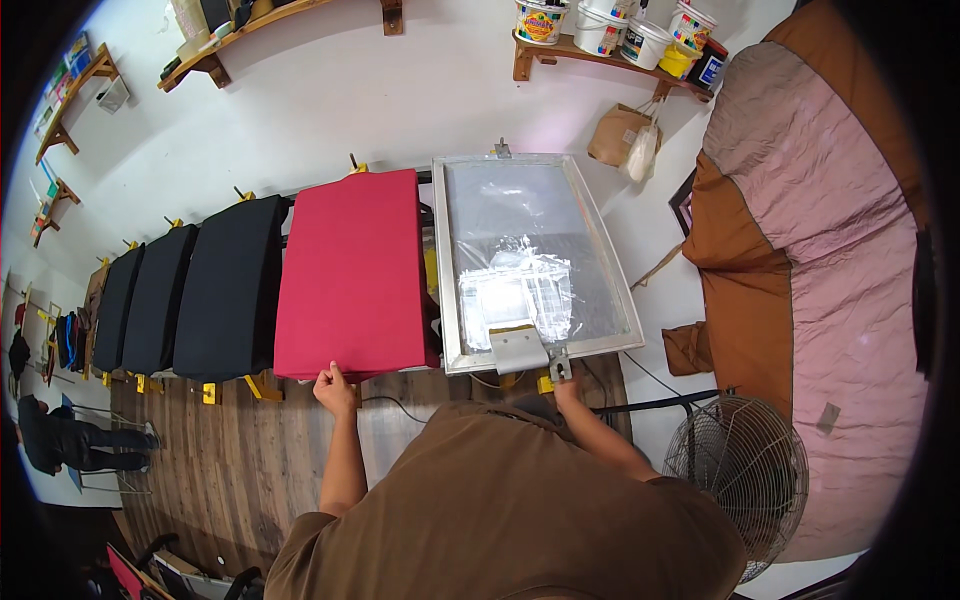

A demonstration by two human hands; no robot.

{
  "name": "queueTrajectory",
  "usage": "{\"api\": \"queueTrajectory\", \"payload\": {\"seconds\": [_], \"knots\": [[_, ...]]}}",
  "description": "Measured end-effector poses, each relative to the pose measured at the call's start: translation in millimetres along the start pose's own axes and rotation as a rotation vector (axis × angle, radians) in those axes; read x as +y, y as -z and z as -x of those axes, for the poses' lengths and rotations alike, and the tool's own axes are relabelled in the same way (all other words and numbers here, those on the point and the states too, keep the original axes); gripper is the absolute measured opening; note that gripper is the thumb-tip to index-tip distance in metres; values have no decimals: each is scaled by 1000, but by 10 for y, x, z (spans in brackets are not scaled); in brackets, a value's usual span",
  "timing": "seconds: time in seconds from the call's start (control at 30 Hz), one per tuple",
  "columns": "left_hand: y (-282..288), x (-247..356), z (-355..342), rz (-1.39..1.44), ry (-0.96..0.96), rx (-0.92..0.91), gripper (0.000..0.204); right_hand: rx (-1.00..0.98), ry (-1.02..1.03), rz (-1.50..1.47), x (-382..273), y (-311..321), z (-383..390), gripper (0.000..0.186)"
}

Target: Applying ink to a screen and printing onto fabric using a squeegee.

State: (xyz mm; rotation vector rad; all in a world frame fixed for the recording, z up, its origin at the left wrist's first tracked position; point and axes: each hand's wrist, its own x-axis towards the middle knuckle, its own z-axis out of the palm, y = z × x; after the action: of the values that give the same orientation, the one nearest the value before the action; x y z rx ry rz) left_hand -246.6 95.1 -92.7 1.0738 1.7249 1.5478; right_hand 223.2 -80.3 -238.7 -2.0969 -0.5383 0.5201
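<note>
Red fabric, probably a shirt, lies stretched smooth over a flat board in front of me. My left hand is closed at its near edge, thumb and fingers pinching the cloth there. To the right, a metal-framed printing screen has white ink smeared over its nearer half. A squeegee with a metal holder rests at the screen's near end. Close by, my right hand is at the metal clamp below the frame; its fingers are mostly hidden.
Several boards covered in black fabric line up to the left. A floor fan stands right of me, beside a hanging pink and brown cloth. Tubs of ink sit on a wall shelf. Far left, a person is present.
</note>
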Motion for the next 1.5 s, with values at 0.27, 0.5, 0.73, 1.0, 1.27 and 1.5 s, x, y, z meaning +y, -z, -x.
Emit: {"api": "queueTrajectory", "payload": {"seconds": [0.27, 0.5, 0.73, 1.0, 1.27, 1.5], "knots": [[48, -55, -22, -13, -13, 26, 49, 0, 59, 33, -153, 3, 89, 39], [-24, -68, -33, -41, -91, 9, 49, -6, -5, 72, 66, 26, -47, 42], [-8, -91, -44, -24, -59, -2, 50, -4, 35, 29, 141, -21, -91, 40], [-33, -96, -52, -8, -57, 1, 49, -34, -59, 67, 242, -26, -165, 39], [-1, -192, -81, -12, -69, 1, 48, 10, -33, 139, 163, -24, -81, 41], [-13, -173, -47, -14, -85, -12, 47, -7, -35, 136, 11, 21, -22, 44]]}}
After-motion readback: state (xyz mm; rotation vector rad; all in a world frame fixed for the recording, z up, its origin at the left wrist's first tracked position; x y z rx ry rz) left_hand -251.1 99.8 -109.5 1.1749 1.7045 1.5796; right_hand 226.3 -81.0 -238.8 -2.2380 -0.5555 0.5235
